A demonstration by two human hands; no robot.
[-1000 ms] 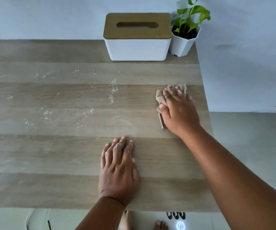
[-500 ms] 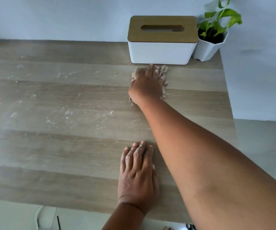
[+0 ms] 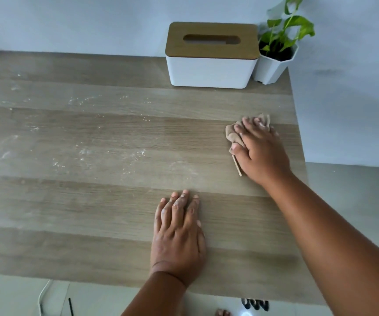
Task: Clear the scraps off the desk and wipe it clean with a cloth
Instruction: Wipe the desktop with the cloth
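My right hand (image 3: pixel 260 149) presses a crumpled beige cloth (image 3: pixel 232 134) flat on the wooden desk (image 3: pixel 115 201), close to the desk's right edge. Most of the cloth is hidden under the palm. My left hand (image 3: pixel 179 233) lies flat, palm down, on the desk near the front edge and holds nothing. White dusty specks and smears (image 3: pixel 106 156) are scattered over the middle and left of the desk.
A white tissue box with a wooden lid (image 3: pixel 211 55) stands at the back of the desk against the wall. Beside it on the right is a small green plant in a white pot (image 3: pixel 275 65). Pale floor shows beyond the desk's right and front edges.
My right hand has swept the cloth from in front of the tissue box back to the right edge of the desk. My left hand has stayed planted.
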